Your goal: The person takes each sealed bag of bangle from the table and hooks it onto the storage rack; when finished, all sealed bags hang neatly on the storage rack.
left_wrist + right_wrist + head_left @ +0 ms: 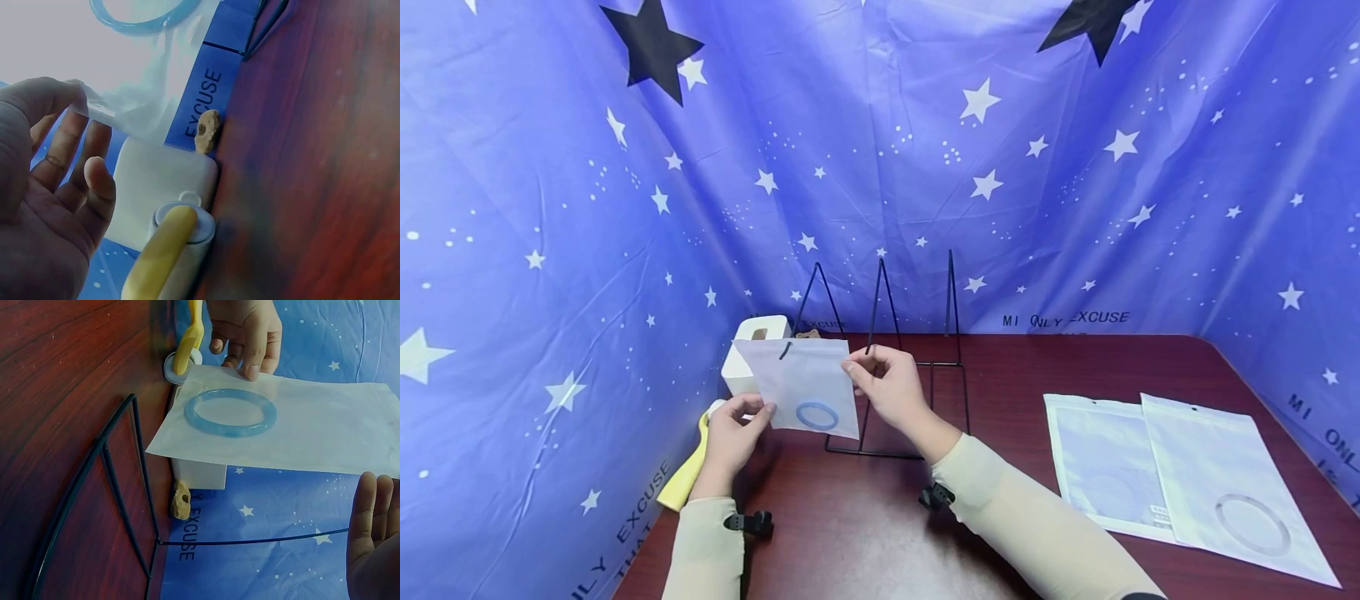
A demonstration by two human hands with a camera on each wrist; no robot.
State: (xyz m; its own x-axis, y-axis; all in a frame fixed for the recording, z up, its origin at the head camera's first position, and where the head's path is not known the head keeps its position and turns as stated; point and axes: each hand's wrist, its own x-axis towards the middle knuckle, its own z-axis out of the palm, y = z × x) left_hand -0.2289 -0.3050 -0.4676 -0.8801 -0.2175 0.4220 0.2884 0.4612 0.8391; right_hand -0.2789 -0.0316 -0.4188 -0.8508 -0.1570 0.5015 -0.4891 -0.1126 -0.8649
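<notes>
A small white zip bag (812, 379) with a blue bangle (817, 416) showing through its front hangs between both hands above the table. My left hand (733, 437) pinches its lower left edge, the thumb lying on the front face. At the upper right edge, my right hand (887, 387) grips the bag between thumb and fingers. Behind the bag stands a black wire rack (966, 400) with pointed uprights, partly covered by the bag and right hand. One upright's tip shows at the bag's top edge.
Two larger white bags (1097, 450) overlap on the table at the right; the upper one shows a ring shape. A white box (743, 383), a yellow-handled object (685, 475) and a small brown piece (181, 500) sit left of the rack. Star-patterned cloth (880, 167) surrounds the table.
</notes>
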